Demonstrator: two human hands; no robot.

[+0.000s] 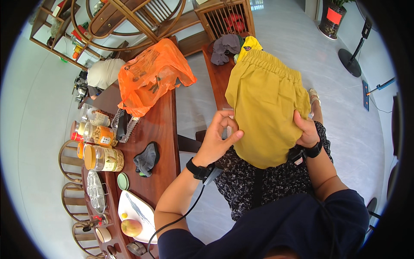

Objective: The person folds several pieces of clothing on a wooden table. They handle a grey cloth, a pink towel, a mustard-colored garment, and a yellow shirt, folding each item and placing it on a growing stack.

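Observation:
A mustard-yellow garment (266, 110) with a gathered elastic waistband is spread out above my lap, waistband away from me. Whether it is shorts or a skirt I cannot tell. My right hand (307, 129) grips its right edge, thumb on the front and the other fingers partly hidden by cloth. At the left edge, my left hand (220, 137) has its fingers curled, with a gap between thumb and index finger. The thumb tip overlaps the cloth; whether those fingers pinch the fabric is unclear. Beneath lies the dark floral cloth (268, 184) over my lap.
A wooden bench (215, 81) ahead bears grey cloth (224, 48) and a bright yellow garment (250, 45). The wooden table (161, 129) at left holds an orange plastic bag (155, 74), food jars (103, 158), a grey sock-like cloth (147, 158) and a white plate (142, 210) with an apple (131, 228).

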